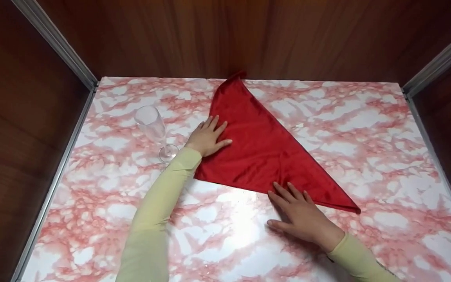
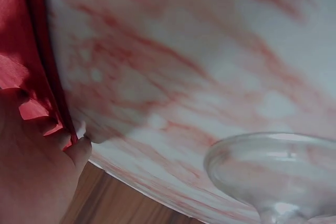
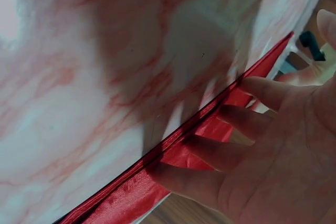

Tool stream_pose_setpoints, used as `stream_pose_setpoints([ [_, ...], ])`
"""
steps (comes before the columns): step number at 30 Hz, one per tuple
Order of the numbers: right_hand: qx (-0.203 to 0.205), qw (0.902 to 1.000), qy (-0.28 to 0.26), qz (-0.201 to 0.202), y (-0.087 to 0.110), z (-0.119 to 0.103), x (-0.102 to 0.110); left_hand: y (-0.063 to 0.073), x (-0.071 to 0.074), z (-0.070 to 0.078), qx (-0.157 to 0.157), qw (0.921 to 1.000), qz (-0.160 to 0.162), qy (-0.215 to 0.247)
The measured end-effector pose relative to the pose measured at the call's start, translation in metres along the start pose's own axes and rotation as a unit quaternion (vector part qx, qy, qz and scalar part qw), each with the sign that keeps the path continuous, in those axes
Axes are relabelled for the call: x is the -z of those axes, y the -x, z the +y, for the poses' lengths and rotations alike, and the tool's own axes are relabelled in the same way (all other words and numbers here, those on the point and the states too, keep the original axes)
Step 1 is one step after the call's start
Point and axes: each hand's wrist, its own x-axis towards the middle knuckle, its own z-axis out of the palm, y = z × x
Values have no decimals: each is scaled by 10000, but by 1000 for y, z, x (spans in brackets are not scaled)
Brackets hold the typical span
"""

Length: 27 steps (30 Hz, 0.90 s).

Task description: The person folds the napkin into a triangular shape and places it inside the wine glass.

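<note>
Fingers (image 1: 282, 192) straight and loose, the right hand (image 1: 307, 219) touches the near edge of this red cloth (image 1: 253, 137), laid across the marbled table (image 1: 390, 168); left hand (image 1: 206, 140) splayed, gripping nothing, on its left side; glass (image 1: 153, 125) standing beside; wooden panel (image 1: 311, 39) behind.

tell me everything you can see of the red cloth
The red cloth looks glossy, like satin, with creases and dark edges. It lies roughly as a triangle on the marbled table, apparently folded double, its far tip curled at the table's back edge. The spread left hand rests on its left side; the right hand reaches over its near edge.
</note>
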Motion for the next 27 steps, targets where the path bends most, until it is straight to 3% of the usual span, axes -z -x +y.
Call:
stream_pose_setpoints([
  [9,89,9996,-63,247,5,8,-1,9,-2,-1,-42,9999,42,121],
  [16,100,9995,-130,264,13,24,5,26,-7,2,-132,9994,237,212],
  [27,-104,9992,-327,205,28,70,26,62,-9,27,-226,9997,-55,112],
])
